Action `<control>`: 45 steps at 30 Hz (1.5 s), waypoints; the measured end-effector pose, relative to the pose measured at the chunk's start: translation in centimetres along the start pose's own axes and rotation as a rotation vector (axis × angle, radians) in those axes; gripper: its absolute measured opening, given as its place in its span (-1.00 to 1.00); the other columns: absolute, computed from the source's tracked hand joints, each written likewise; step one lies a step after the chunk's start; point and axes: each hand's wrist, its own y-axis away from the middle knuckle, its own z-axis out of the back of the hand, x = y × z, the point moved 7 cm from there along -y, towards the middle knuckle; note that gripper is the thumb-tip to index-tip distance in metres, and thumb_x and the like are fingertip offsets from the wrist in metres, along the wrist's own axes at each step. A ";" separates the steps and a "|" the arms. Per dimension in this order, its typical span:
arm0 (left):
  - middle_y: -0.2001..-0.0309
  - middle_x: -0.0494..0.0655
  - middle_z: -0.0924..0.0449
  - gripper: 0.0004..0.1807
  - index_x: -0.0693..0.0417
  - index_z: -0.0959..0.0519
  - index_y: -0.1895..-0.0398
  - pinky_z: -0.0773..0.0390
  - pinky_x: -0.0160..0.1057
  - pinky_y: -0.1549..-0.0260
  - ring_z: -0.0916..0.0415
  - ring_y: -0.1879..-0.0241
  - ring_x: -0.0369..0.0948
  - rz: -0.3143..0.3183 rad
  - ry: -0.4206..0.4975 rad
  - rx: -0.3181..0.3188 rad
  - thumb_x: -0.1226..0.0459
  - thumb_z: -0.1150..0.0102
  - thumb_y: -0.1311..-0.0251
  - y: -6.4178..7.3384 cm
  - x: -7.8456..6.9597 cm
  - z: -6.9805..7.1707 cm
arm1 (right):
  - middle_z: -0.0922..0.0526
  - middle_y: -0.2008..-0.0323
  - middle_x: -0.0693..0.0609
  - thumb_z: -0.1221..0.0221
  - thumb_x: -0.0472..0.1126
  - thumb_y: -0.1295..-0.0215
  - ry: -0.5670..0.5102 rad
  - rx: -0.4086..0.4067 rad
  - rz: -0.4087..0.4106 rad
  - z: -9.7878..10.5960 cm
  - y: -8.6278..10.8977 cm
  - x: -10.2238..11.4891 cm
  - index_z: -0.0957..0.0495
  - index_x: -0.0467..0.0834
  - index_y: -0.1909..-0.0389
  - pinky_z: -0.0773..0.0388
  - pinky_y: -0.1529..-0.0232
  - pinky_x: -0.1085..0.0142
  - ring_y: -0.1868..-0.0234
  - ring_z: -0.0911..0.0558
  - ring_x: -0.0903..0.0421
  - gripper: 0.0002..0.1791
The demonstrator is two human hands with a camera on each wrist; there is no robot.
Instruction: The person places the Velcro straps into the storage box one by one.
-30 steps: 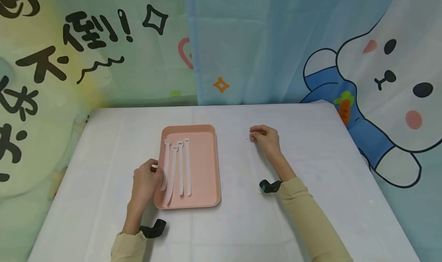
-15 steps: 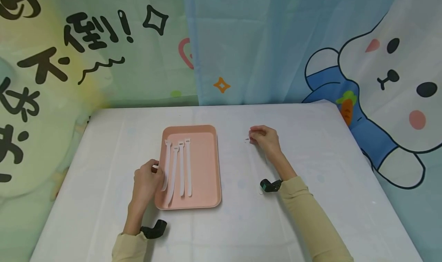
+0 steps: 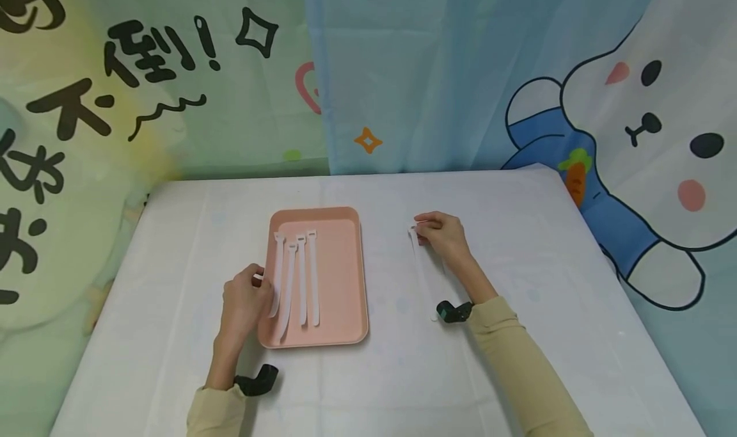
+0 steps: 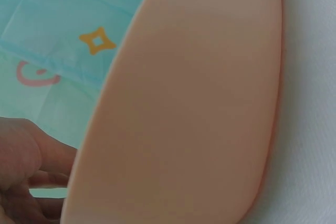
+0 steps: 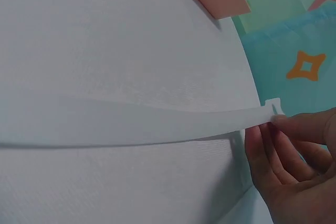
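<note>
A pink tray [image 3: 340, 283] holds several thin white strips [image 3: 313, 280], each with a small slotted head. At its left rim is my left hand [image 3: 244, 299], fingers bent over the edge and holding it. In the left wrist view, the tray's outer side wall [image 4: 184, 93] fills most of the picture and hides some fingertips. To the right of the tray, my right hand [image 3: 443, 235] pinches another white strip [image 5: 205, 123] near its notched end, between thumb and fingers. This strip stretches back toward the wrist, along the white table surface.
A white cloth [image 3: 391, 379] covers the table. Printed curtains [image 3: 403, 72] hang behind it, and the one at right, with a rabbit figure, comes close to the table's edge. A black wrist camera [image 3: 455, 311] sits on each forearm.
The strip at my right hand, barely visible before, now shows its head and length beside the fingers. My right fingers have shifted slightly. My left hand and the tray stay in place.
</note>
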 end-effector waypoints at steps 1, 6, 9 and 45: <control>0.36 0.30 -0.71 -0.75 0.38 -0.63 0.07 -0.56 -0.15 0.58 -0.65 0.51 0.01 0.002 -0.001 0.001 0.42 -0.08 -0.26 0.0 0.0 0.0 | -0.71 0.04 -0.27 -0.19 -0.31 -0.46 0.005 0.001 0.004 0.1 0.1 0.2 -0.60 -0.29 -0.14 -0.65 0.23 0.43 0.30 -0.71 0.15 -0.69; 0.37 0.29 -0.71 -0.75 0.37 -0.62 0.07 -0.56 -0.16 0.59 -0.65 0.52 -0.01 -0.009 -0.004 -0.006 0.41 -0.08 -0.27 -0.3 0.5 -0.2 | -0.71 0.04 -0.27 -0.19 -0.30 -0.46 0.003 0.005 0.013 0.2 0.3 0.9 -0.61 -0.28 -0.15 -0.68 0.19 0.36 0.24 -0.73 0.06 -0.69; 0.36 0.30 -0.72 -0.76 0.38 -0.62 0.08 -0.56 -0.17 0.58 -0.66 0.51 0.01 -0.004 -0.008 -0.006 0.42 -0.08 -0.27 -0.2 0.3 0.0 | -0.70 0.04 -0.28 -0.19 -0.31 -0.45 -0.020 0.013 0.016 0.2 0.3 1.2 -0.60 -0.30 -0.15 -0.70 0.17 0.30 0.23 -0.73 0.05 -0.68; 0.35 0.29 -0.72 -0.74 0.36 -0.62 0.06 -0.56 -0.17 0.58 -0.66 0.49 0.00 0.014 0.012 0.018 0.40 -0.05 -0.27 -0.3 0.5 -0.1 | -0.68 -0.05 -0.29 -0.27 -0.22 -0.41 -0.175 0.087 0.104 -1.2 1.9 6.5 -0.58 -0.33 -0.17 -0.71 0.11 0.25 0.14 -0.70 0.04 -0.60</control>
